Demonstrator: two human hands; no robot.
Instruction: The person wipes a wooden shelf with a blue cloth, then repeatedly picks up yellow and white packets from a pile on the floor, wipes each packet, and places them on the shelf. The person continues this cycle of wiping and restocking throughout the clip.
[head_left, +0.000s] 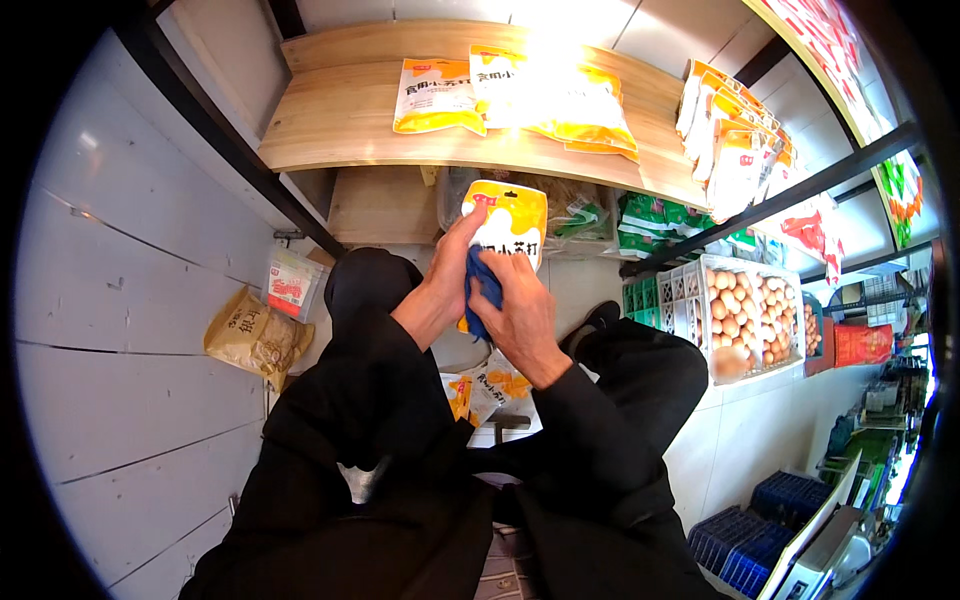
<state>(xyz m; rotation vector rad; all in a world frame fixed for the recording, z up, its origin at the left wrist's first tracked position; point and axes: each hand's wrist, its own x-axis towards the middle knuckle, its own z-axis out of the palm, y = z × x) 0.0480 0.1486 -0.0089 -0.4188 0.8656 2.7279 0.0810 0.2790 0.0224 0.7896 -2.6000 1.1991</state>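
Observation:
My left hand (446, 274) holds a yellow and white baking soda packet (525, 214) by its left edge, the thumb on its front. Against the packet's lower front, my right hand (514, 307) grips a dark blue cloth (482, 289). The packet's lower part is mostly hidden by the hands and cloth. Similar packets (436, 101) lie on the wooden shelf (330, 112) beyond my hands, some washed out by glare. More packets (491, 390) are low down between my legs, below my hands.
Packets (739, 165) stand in a row at the shelf's right end. A white plastic crate (682, 300) of eggs is at the right. On the left are a brown bag (251, 334) and a clear plastic tub (291, 281). Green packets (652, 225) fill part of the lower shelf. Blue crates (739, 544) stand lower right.

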